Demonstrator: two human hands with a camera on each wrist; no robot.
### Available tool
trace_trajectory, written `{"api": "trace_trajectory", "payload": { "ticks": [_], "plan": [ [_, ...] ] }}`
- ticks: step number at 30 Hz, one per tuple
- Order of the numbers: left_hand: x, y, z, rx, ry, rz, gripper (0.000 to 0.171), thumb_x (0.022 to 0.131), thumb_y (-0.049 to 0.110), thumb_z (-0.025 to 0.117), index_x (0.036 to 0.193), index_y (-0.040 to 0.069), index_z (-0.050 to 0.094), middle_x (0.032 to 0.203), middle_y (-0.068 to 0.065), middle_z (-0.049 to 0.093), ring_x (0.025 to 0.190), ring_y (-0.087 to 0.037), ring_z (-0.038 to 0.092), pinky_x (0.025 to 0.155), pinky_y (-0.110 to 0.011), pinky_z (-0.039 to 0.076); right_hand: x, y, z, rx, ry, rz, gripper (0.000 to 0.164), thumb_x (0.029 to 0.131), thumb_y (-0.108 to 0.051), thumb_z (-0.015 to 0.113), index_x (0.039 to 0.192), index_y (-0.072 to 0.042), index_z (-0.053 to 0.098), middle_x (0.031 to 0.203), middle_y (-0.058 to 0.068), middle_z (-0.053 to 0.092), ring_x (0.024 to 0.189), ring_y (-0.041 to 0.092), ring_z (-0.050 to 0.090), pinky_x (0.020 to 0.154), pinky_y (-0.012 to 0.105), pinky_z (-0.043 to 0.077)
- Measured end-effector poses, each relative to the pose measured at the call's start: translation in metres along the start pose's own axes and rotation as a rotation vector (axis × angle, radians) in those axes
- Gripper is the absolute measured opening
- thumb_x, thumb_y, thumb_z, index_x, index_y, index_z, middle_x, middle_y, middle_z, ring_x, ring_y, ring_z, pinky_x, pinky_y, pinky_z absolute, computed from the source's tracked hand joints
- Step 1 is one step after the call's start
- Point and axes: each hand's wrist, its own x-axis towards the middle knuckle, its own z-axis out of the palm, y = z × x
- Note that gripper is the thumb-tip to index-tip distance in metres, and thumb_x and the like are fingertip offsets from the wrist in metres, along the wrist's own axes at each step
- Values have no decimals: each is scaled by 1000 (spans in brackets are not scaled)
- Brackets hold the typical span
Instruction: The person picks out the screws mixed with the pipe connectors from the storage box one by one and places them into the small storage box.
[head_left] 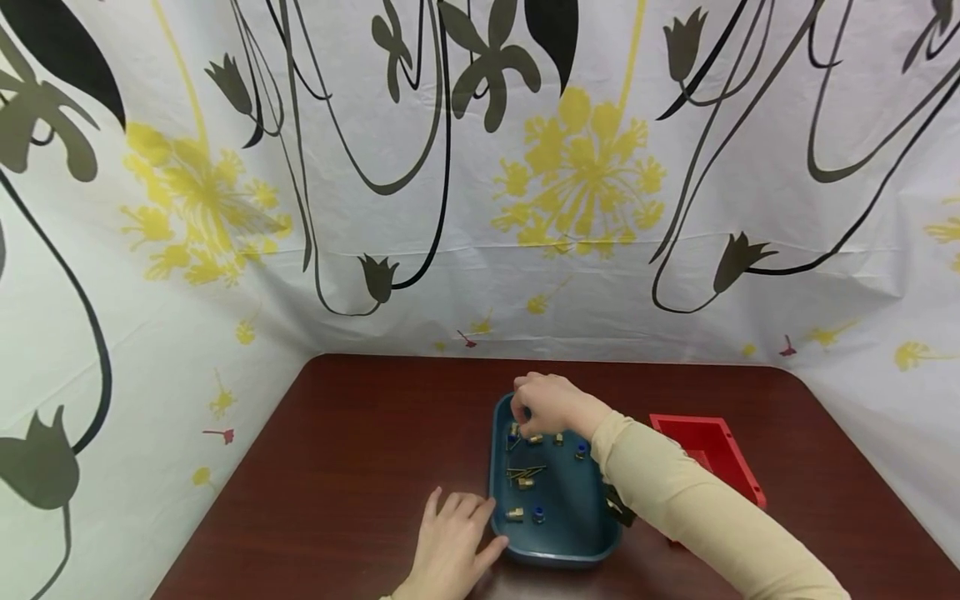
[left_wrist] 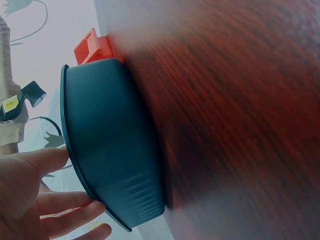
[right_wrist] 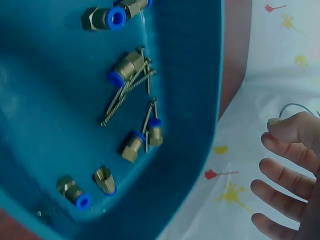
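Observation:
A blue-green tray (head_left: 573, 492) holds several brass fittings with blue ends (right_wrist: 132, 146) and several thin screws (right_wrist: 120, 102). My left hand (head_left: 452, 542) rests at its near left corner; in the left wrist view the thumb and fingers (left_wrist: 75, 217) touch the rim without curling round it. Over the far end of the tray is my right hand (head_left: 551, 402), bent downward above a few fittings (head_left: 536, 439). The right wrist view has its fingers (right_wrist: 282, 175) loosely bent and spread, outside the tray's outline, and I see nothing between them.
A red box (head_left: 712, 450) stands right of the tray, partly behind the right sleeve (head_left: 697, 500). Below that sleeve, a dark item (head_left: 619, 507) shows against the tray's right side. The brown table (head_left: 360, 450) meets a patterned white sheet (head_left: 480, 208) at the back.

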Motion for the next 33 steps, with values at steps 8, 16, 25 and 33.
{"api": "trace_trajectory", "payload": {
  "ticks": [8, 16, 25, 33],
  "plan": [
    [0, 1, 0, 0, -3, 2, 41, 78, 47, 60, 104, 16, 65, 94, 4, 58, 91, -17, 52, 84, -55, 32, 6, 0, 17, 33, -24, 43, 16, 74, -21, 69, 62, -25, 59, 107, 9, 55, 99, 26, 49, 61, 34, 40],
    [0, 0, -1, 0, -8, -2, 40, 77, 47, 61, 103, 16, 65, 93, 4, 58, 90, -17, 52, 83, -55, 33, 10, 1, 28, 61, -57, 91, 18, 74, -23, 70, 61, -26, 58, 123, 12, 49, 115, 28, 40, 64, 34, 42],
    [0, 0, 0, 5, 28, 12, 40, 77, 46, 61, 102, 15, 66, 93, 3, 59, 90, -18, 52, 82, -55, 33, 14, -1, 42, 107, -73, 107, 21, 74, -22, 69, 58, -26, 56, 92, -5, 52, 88, 17, 48, 58, 30, 40],
    [0, 0, 0, 2, 28, 11, 40, 77, 46, 61, 102, 15, 66, 93, 3, 59, 89, -18, 52, 82, -56, 33, 15, -1, 53, 123, -87, 129, 22, 74, -22, 69, 57, -26, 55, 81, -9, 45, 77, 14, 44, 55, 29, 37]
  ]
}}
